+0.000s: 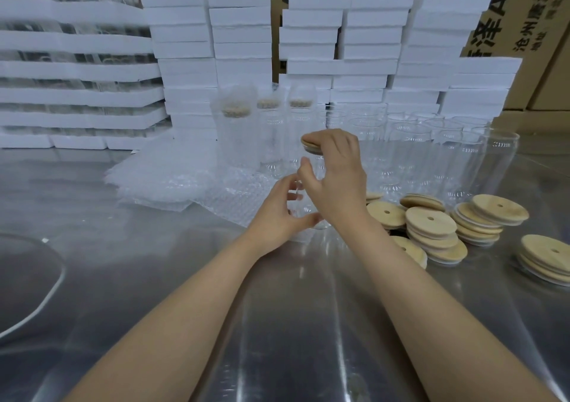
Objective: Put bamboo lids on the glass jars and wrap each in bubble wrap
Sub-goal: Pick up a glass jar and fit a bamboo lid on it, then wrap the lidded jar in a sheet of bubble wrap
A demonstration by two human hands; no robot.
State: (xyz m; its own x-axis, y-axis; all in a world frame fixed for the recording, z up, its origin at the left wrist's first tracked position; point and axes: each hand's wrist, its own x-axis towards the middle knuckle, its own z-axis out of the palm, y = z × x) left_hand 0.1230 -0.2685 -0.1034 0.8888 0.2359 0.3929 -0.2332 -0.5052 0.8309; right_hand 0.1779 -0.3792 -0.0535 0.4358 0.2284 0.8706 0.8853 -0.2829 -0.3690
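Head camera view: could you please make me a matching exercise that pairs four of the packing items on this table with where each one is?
Things:
1. held lid
2. loose lids
3. wrapped jars
4. bubble wrap sheets

Places:
A. lying flat on the table, left of the hands
B. piled to the right of the right hand
C. standing upright behind the hands, lids on
D. on top of the glass jar that the left hand grips

Pairs: 1-D, 2-B, 3-C, 4-A
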